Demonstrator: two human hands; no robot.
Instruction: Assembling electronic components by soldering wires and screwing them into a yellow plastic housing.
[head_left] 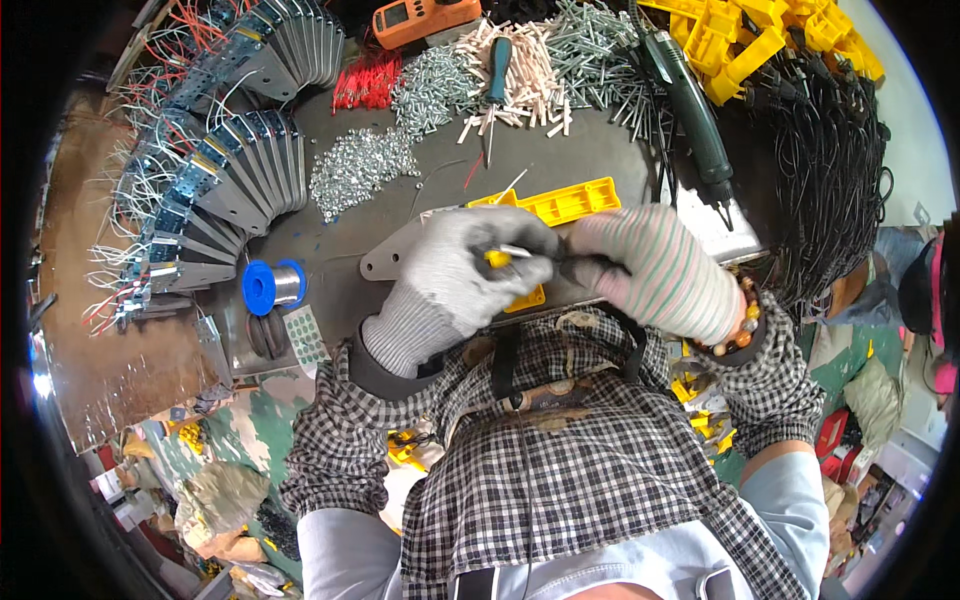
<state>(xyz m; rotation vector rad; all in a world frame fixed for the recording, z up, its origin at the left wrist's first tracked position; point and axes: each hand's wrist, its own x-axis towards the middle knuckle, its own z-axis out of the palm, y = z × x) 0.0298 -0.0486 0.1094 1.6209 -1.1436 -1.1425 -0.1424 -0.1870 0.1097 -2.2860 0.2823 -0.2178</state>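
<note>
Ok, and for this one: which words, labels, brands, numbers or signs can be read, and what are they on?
No text reads clearly enough to quote.
Orange meter: its small grey screen is too small to read.
Apron: the brown patch's details are too blurred to read.
Sheet of green dots: any print is too small.
Yellow casing by the hands: no lettering discernible.

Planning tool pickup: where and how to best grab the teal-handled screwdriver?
Probably by its handle, from above, closing on it from left and right. The handle is thick, uncovered and lies on the pale pegs, its length running roughly away from the wearer. The thin shaft points back toward the wearer and offers less to grip.
</note>
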